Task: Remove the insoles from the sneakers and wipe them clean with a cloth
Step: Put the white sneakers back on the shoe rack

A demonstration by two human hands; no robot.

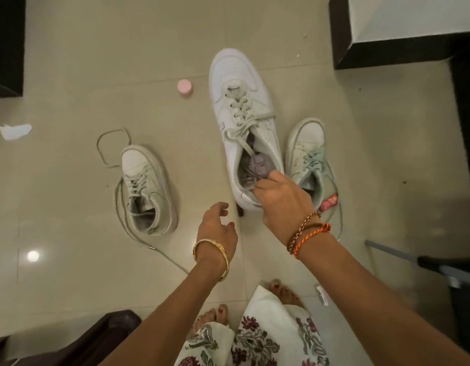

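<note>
A large white sneaker point(241, 101) is lifted above the tiled floor, toe pointing away from me. My right hand point(278, 199) grips it at the heel rim, with fingertips curled into the opening against the greyish-purple insole point(252, 165). My left hand point(218, 225) hovers just left of the heel, fingers relaxed and holding nothing. Two smaller pale sneakers stand on the floor: one to the left point(146, 188) with a long loose lace point(109, 149), one to the right point(307, 154) partly behind my right hand. No cloth is visible.
A small pink jar point(185, 87) stands on the floor beyond the sneakers. A white paper scrap point(14, 131) lies far left, a red wrapper point(330, 203) by the right sneaker. Dark furniture point(386, 54) stands top right, a chair leg point(439, 265) at right.
</note>
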